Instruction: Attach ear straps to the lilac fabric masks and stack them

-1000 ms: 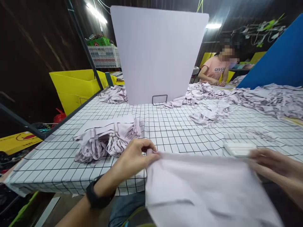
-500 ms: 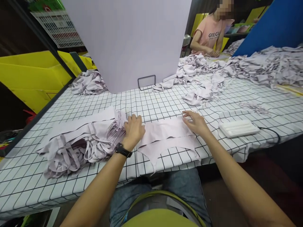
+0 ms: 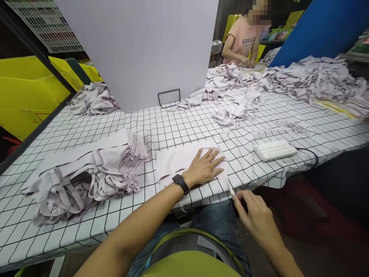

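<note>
The garment [image 3: 170, 159] lies at the counter's [image 3: 184, 129] near edge, under the spread left hand [image 3: 204, 167]; the right hand [image 3: 255, 211] pinches its strap [image 3: 231, 189] beside that edge.

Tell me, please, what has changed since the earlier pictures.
The pale pink fabric garment, first held up, now lies on the white, black-gridded tablecloth. The bare left hand has moved right and lies flat on the garment; the bare right hand drew back and pinches its narrow end. The layered pale pink fabric stack stayed put.
</note>
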A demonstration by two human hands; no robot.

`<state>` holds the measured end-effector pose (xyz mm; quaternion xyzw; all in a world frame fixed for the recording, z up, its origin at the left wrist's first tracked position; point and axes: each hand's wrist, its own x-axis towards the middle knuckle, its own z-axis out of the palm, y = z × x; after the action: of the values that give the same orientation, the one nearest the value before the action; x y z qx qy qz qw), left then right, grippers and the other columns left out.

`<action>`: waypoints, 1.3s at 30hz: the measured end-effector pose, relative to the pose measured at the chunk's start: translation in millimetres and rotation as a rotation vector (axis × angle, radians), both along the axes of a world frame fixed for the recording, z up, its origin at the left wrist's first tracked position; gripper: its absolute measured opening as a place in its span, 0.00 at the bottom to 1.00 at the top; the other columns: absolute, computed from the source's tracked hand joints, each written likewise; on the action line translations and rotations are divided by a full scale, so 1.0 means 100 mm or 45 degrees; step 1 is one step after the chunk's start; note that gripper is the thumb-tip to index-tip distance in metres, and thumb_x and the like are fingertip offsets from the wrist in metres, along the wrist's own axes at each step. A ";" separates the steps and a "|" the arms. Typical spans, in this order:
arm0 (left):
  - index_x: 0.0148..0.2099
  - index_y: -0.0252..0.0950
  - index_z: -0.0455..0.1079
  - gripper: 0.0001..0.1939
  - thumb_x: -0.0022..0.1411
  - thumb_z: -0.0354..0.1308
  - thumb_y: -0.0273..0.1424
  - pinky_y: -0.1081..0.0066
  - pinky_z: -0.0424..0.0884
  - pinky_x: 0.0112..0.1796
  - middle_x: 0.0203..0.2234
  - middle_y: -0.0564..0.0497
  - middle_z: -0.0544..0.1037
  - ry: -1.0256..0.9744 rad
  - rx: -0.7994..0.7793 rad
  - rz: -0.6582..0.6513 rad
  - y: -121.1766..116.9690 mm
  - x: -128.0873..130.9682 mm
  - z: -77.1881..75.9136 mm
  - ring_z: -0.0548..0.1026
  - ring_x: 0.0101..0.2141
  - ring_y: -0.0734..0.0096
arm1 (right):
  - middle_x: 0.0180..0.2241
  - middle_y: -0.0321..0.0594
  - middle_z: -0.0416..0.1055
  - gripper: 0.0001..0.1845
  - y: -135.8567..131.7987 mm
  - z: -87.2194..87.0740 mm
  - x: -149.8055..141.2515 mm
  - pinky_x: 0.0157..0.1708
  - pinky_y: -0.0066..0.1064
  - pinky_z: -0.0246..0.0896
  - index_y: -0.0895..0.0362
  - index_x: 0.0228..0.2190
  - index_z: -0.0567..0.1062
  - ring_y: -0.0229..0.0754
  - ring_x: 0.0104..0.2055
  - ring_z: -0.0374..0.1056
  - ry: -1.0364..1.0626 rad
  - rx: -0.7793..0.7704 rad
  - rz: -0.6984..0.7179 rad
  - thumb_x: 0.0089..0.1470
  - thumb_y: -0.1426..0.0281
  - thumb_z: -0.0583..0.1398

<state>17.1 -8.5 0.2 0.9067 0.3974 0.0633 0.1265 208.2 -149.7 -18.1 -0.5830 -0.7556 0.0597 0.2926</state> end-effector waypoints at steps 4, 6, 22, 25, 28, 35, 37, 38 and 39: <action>0.74 0.46 0.49 0.30 0.76 0.36 0.49 0.44 0.39 0.69 0.73 0.48 0.46 0.022 0.008 -0.010 0.00 -0.03 0.00 0.44 0.73 0.60 | 0.26 0.35 0.73 0.18 -0.28 -0.11 0.07 0.25 0.31 0.60 0.51 0.31 0.70 0.42 0.24 0.69 0.056 -0.169 -0.070 0.70 0.56 0.52; 0.74 0.46 0.49 0.30 0.76 0.37 0.49 0.43 0.38 0.69 0.74 0.48 0.45 0.028 -0.002 -0.012 0.00 -0.02 0.00 0.44 0.73 0.59 | 0.28 0.37 0.75 0.18 -0.29 -0.11 0.07 0.26 0.31 0.63 0.51 0.33 0.72 0.42 0.25 0.71 0.148 -0.155 -0.194 0.68 0.54 0.53; 0.75 0.47 0.48 0.33 0.75 0.36 0.52 0.39 0.39 0.68 0.74 0.47 0.45 0.016 0.048 0.041 -0.08 0.05 -0.03 0.44 0.73 0.55 | 0.27 0.45 0.75 0.20 0.31 0.12 -0.17 0.35 0.41 0.66 0.52 0.28 0.71 0.50 0.29 0.71 0.634 -0.382 -0.332 0.59 0.49 0.57; 0.75 0.47 0.48 0.32 0.75 0.37 0.51 0.38 0.38 0.68 0.74 0.47 0.45 0.030 0.067 0.046 -0.09 0.06 -0.03 0.45 0.73 0.55 | 0.24 0.43 0.76 0.26 0.23 0.11 -0.15 0.30 0.37 0.69 0.55 0.32 0.74 0.46 0.26 0.73 0.810 -0.579 -0.285 0.58 0.44 0.57; 0.75 0.46 0.48 0.32 0.75 0.37 0.51 0.36 0.37 0.68 0.74 0.47 0.45 0.027 0.069 0.047 -0.08 0.06 -0.03 0.45 0.73 0.54 | 0.24 0.45 0.77 0.31 0.07 0.14 -0.10 0.29 0.36 0.71 0.57 0.32 0.76 0.46 0.27 0.74 0.963 -0.758 -0.256 0.52 0.40 0.60; 0.75 0.47 0.47 0.32 0.75 0.37 0.52 0.34 0.35 0.67 0.74 0.48 0.44 0.032 0.039 0.052 -0.08 0.05 -0.03 0.43 0.73 0.54 | 0.27 0.42 0.78 0.28 -0.51 0.12 0.19 0.37 0.35 0.71 0.55 0.33 0.82 0.46 0.31 0.73 1.206 -1.056 -0.229 0.50 0.42 0.66; 0.75 0.47 0.47 0.32 0.75 0.37 0.51 0.34 0.34 0.67 0.74 0.49 0.44 0.033 0.047 0.054 -0.08 0.05 -0.03 0.43 0.73 0.54 | 0.31 0.45 0.80 0.29 -0.64 0.09 0.26 0.41 0.38 0.71 0.55 0.37 0.83 0.49 0.36 0.75 1.218 -1.129 -0.235 0.51 0.42 0.65; 0.75 0.48 0.47 0.32 0.75 0.36 0.52 0.34 0.34 0.67 0.74 0.49 0.44 0.032 0.052 0.054 -0.08 0.05 -0.03 0.43 0.73 0.54 | 0.33 0.46 0.81 0.29 -0.70 0.08 0.28 0.42 0.38 0.71 0.55 0.38 0.83 0.50 0.37 0.76 1.224 -1.167 -0.239 0.51 0.43 0.65; 0.75 0.48 0.47 0.32 0.75 0.36 0.52 0.34 0.33 0.67 0.74 0.50 0.45 0.033 0.054 0.054 -0.08 0.05 -0.03 0.43 0.73 0.53 | 0.34 0.47 0.81 0.29 -0.74 0.08 0.30 0.40 0.38 0.70 0.55 0.39 0.83 0.50 0.37 0.75 1.241 -1.198 -0.249 0.51 0.43 0.65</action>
<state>22.4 -16.0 -2.7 0.9012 0.4168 0.0628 0.1006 238.4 -223.8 -10.3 -0.6202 -0.3753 0.6106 0.3189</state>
